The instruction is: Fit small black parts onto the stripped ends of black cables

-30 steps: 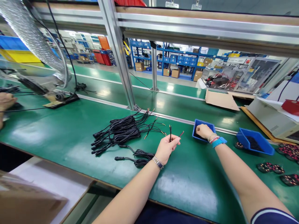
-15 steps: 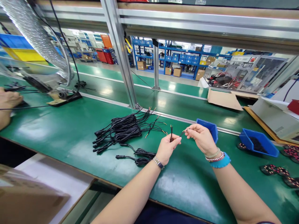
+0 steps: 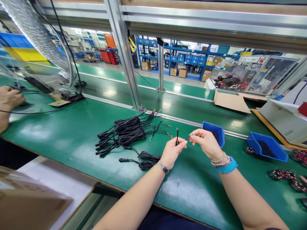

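My left hand (image 3: 170,152) is closed round a black cable (image 3: 177,137) near its end; one end with bare tips stands up above the fist. Another thin end reaches across to my right hand (image 3: 203,140), whose thumb and fingers pinch its tip. A coiled part of black cable (image 3: 146,161) with a round connector (image 3: 123,160) lies just left of my left wrist and seems to belong to the held cable, but the join is hidden. Further left lies a pile of black cables (image 3: 129,129), connectors to the left, stripped copper-coloured ends to the right.
Two blue bins (image 3: 222,137) (image 3: 266,148) with small black parts stand at the right. Round black pieces with pinkish dots (image 3: 283,175) lie beyond. A metal post (image 3: 129,64) rises behind the pile. Another person's hand (image 3: 11,99) rests at far left; a fingertip shows at the right edge.
Both my hands keep nearly the same place and grip, with the right fingers slightly shifted on the wire tip. At the right edge a fingertip has appeared near the round pieces.
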Demonstrator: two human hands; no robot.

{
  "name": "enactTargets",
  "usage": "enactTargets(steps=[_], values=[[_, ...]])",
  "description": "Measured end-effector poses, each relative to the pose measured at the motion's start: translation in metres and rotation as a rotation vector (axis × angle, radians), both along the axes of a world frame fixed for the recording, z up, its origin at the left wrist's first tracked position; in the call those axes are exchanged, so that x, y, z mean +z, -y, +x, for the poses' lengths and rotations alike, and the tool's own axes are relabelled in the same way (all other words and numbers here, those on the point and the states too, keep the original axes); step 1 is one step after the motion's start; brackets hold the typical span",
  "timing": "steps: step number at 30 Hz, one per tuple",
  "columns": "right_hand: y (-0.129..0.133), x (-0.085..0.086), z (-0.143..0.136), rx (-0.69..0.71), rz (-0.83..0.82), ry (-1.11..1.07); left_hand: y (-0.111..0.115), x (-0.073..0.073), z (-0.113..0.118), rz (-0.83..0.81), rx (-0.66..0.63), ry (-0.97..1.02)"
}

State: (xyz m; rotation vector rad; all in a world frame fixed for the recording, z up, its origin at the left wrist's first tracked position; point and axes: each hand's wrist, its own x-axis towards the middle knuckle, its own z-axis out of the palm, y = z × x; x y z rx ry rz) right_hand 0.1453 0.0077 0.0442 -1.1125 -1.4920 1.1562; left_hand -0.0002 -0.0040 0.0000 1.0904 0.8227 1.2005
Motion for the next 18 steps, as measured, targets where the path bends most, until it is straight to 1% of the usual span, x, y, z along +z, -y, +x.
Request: enactTargets(steps=[6,7,9,11,13,14,16,18], values=[[0.002,-0.001,-0.002,0.021,-0.029,0.052,-0.001,0.001,0.001,-0.026,-0.031,0.022],[0.003,-0.001,-0.003,0.017,-0.028,0.078,-0.002,0.001,0.001,-0.027,-0.011,0.028],[0.006,-0.002,-0.006,0.035,-0.023,0.191,-0.003,0.001,0.002,0.005,0.086,0.023],[0.011,-0.006,-0.013,0.115,0.009,0.327,-0.002,0.004,0.002,0.085,0.199,-0.01],[0.015,-0.011,-0.022,0.19,0.089,0.395,0.001,0.009,0.001,0.211,0.267,-0.091],[0.016,-0.013,-0.027,0.197,0.137,0.393,0.004,0.012,0.001,0.284,0.282,-0.146],[0.019,-0.014,-0.037,0.159,0.212,0.349,0.011,0.021,-0.001,0.423,0.295,-0.263],[0.021,-0.011,-0.046,0.134,0.243,0.315,0.019,0.032,-0.004,0.518,0.304,-0.345]])
